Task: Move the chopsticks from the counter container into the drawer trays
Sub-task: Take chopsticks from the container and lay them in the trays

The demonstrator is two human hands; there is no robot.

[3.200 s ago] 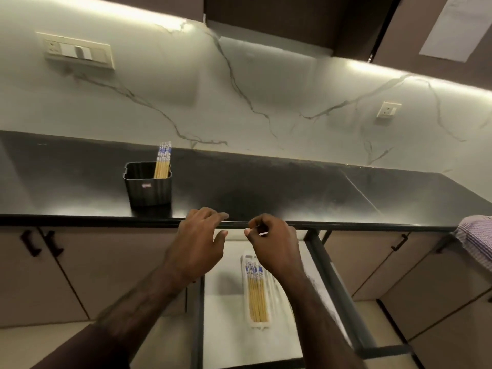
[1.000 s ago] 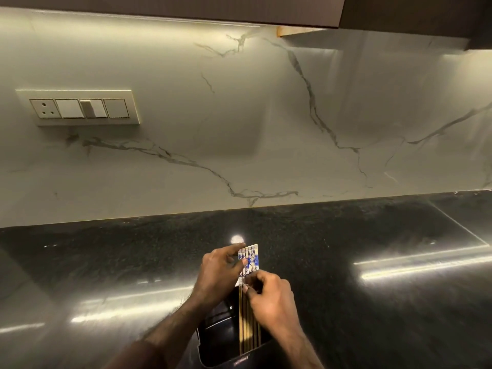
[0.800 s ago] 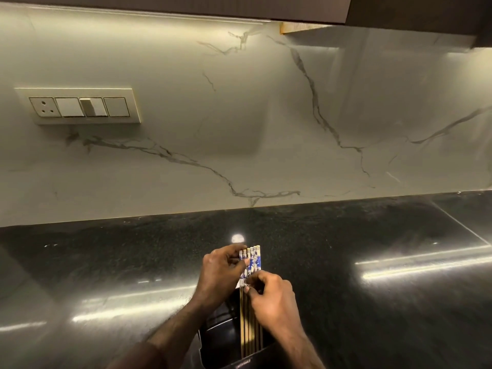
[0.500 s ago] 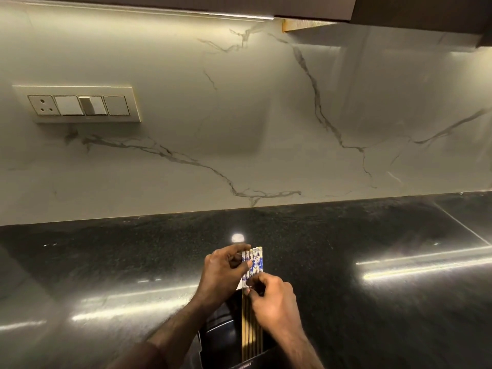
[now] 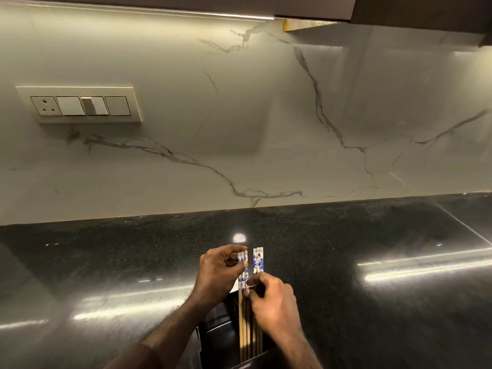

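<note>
Several bamboo chopsticks with blue-and-white patterned tops (image 5: 258, 261) stand upright in a black container (image 5: 218, 339) at the bottom middle of the head view. My left hand (image 5: 217, 275) pinches the tops of the left two or three sticks (image 5: 242, 262). My right hand (image 5: 271, 302) pinches the same bundle lower down, at the shafts. A narrow gap splits the sticks into a left group and a right group. The drawer and its trays are out of view.
The container sits on a glossy black stone counter (image 5: 346, 249) that runs left and right. A white marble backsplash (image 5: 239, 129) rises behind it, with a switch and socket panel (image 5: 80, 105) at the left. Dark wall cabinets (image 5: 399, 6) hang overhead.
From over the open drawer, both hands moved to the counter container and took hold of the chopsticks. In the last half second the left hand pulled a few sticks leftward, opening a gap.
</note>
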